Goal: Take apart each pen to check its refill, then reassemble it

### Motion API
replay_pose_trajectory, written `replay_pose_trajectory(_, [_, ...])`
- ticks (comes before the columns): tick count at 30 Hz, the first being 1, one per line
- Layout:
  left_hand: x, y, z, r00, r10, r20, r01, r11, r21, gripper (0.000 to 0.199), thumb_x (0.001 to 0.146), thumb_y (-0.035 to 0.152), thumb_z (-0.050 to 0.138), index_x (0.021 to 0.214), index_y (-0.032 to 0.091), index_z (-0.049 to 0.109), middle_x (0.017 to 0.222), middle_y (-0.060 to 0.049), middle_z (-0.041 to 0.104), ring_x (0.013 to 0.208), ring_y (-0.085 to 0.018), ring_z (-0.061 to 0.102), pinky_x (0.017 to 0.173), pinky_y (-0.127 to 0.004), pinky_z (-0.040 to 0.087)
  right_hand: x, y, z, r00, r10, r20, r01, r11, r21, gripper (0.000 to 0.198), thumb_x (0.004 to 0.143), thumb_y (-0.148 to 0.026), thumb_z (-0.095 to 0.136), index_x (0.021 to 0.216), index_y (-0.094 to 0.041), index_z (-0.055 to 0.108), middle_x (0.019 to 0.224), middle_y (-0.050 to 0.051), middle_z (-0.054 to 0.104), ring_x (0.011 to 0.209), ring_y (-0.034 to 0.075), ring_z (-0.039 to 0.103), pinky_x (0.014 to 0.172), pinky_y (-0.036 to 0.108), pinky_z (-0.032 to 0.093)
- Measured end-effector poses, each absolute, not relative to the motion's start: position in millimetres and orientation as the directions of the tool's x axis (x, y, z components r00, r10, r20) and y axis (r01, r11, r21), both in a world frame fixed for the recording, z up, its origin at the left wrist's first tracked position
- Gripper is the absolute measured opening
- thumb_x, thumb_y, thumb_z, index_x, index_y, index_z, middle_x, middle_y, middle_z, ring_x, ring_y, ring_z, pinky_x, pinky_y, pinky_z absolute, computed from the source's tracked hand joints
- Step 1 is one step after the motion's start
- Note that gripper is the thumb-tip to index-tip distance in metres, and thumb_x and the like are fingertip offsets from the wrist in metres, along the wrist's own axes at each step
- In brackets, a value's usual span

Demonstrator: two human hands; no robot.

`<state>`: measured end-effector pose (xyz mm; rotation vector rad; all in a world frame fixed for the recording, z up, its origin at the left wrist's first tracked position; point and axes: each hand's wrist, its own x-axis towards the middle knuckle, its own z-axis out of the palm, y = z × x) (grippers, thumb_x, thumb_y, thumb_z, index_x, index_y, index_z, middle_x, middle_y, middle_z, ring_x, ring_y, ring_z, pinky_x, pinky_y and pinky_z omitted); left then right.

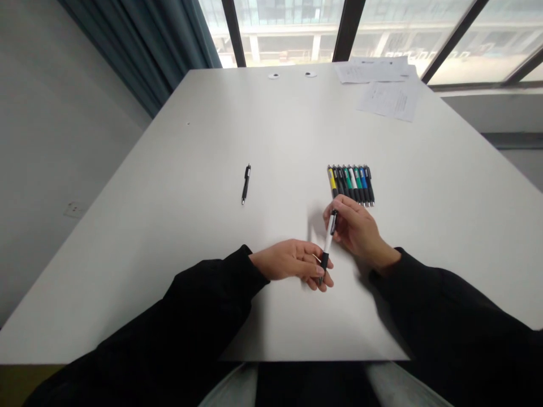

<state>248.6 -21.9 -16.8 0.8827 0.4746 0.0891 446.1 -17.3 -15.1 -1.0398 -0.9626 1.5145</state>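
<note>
Between my two hands is a white pen (pixel 328 237) with a black grip and a dark clip, held at a slant above the table. My left hand (pixel 299 264) pinches its lower, black end between thumb and fingers. At its upper end, by the clip, the fingers of my right hand (pixel 352 229) close on it. Just beyond my right hand lies a row of several pens (pixel 351 183), side by side, in yellow, black, green, white and blue. The lower end of the yellow pen is partly hidden by my right hand. One black pen (pixel 246 184) lies alone to the left.
The white table (pixel 212 152) stretches to the windows. Sheets of paper (pixel 388 93) lie at its far right corner. Two small cable holes (pixel 311 74) are near the far edge. A blue curtain (pixel 148 45) hangs at the left.
</note>
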Motion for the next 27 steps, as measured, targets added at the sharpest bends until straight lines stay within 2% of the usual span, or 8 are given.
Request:
replay_pose_trajectory(3, [256,-24,-19,0.938,0.192,-0.290,0.098,0.654,0.750,0.035,0.077,0.036,0.081,0.101,0.016,0.065,0.097,-0.010,0.075,0.088,-0.016,0.070,0.076,-0.027,0.054,438,-14,-13,-0.317,0.921,-0.225,-0.416,-0.348,-0.840,0.030,0.087,-0.046,0.059,0.076,-0.019,0.053,0.063,-0.002,0.059,0.035,0.006,0.039,0.031,0.020,0.024])
replay_pose_trajectory(6, [257,-24,-22,0.940,0.230,-0.250,0.042,0.651,0.758,0.033,0.077,0.037,0.081,0.098,0.015,0.067,0.099,-0.010,0.073,0.089,-0.016,0.067,0.076,-0.028,0.053,438,-12,-13,-0.455,0.845,-0.281,-0.425,-0.483,-0.765,0.038,0.089,-0.053,0.053,0.074,-0.018,0.056,0.061,-0.001,0.060,0.032,0.005,0.033,0.030,0.020,0.021])
replay_pose_trajectory(13, [255,-27,-28,0.911,0.316,-0.265,0.000,0.642,0.766,0.039,0.077,0.041,0.081,0.103,0.015,0.067,0.087,-0.003,0.065,0.067,-0.009,0.061,0.063,-0.024,0.050,440,-11,-11,-0.442,0.846,-0.299,-0.385,-0.480,-0.788,0.043,0.091,-0.055,0.048,0.071,-0.018,0.054,0.059,0.000,0.061,0.033,0.007,0.039,0.031,0.019,0.031])
replay_pose_trajectory(17, [254,-26,-27,0.859,0.469,-0.205,-0.149,0.612,0.776,0.035,0.077,0.035,0.082,0.100,0.015,0.065,0.088,-0.005,0.066,0.069,-0.011,0.063,0.067,-0.026,0.052,438,-18,-14,-0.418,0.868,-0.268,-0.333,-0.421,-0.843,0.051,0.091,-0.068,0.040,0.087,-0.020,0.056,0.067,0.000,0.063,0.036,0.009,0.045,0.033,0.022,0.034])
replay_pose_trajectory(20, [251,-21,-27,0.739,0.661,-0.129,-0.272,0.467,0.842,0.029,0.079,0.030,0.080,0.095,0.013,0.064,0.087,-0.006,0.069,0.078,-0.014,0.067,0.077,-0.031,0.055,438,-29,-19,-0.331,0.921,-0.205,-0.242,-0.293,-0.925,0.050,0.090,-0.071,0.045,0.089,-0.022,0.055,0.061,-0.003,0.057,0.041,0.010,0.045,0.039,0.022,0.033])
replay_pose_trajectory(23, [247,-16,-27,0.574,0.817,-0.045,-0.299,0.261,0.918,0.027,0.079,0.028,0.080,0.092,0.014,0.060,0.090,-0.006,0.071,0.083,-0.015,0.070,0.082,-0.033,0.056,439,-39,-22,-0.291,0.942,-0.167,-0.017,-0.180,-0.984,0.043,0.093,-0.061,0.052,0.079,-0.020,0.053,0.056,-0.004,0.052,0.045,0.009,0.043,0.042,0.021,0.029])
replay_pose_trajectory(25, [245,-15,-26,0.505,0.862,0.044,-0.274,0.112,0.955,0.027,0.078,0.027,0.080,0.088,0.015,0.058,0.094,-0.006,0.071,0.083,-0.015,0.070,0.080,-0.032,0.056,439,-42,-21,-0.345,0.923,-0.171,0.087,-0.150,-0.985,0.047,0.096,-0.058,0.048,0.073,-0.018,0.056,0.056,-0.003,0.052,0.048,0.009,0.044,0.045,0.022,0.032])
replay_pose_trajectory(27, [244,-16,-24,0.476,0.871,0.119,-0.196,-0.027,0.980,0.026,0.078,0.028,0.078,0.086,0.016,0.055,0.093,-0.006,0.070,0.082,-0.015,0.069,0.076,-0.030,0.055,440,-42,-19,-0.401,0.897,-0.185,0.096,-0.159,-0.983,0.052,0.098,-0.058,0.045,0.069,-0.017,0.057,0.057,-0.001,0.052,0.050,0.010,0.045,0.048,0.023,0.034])
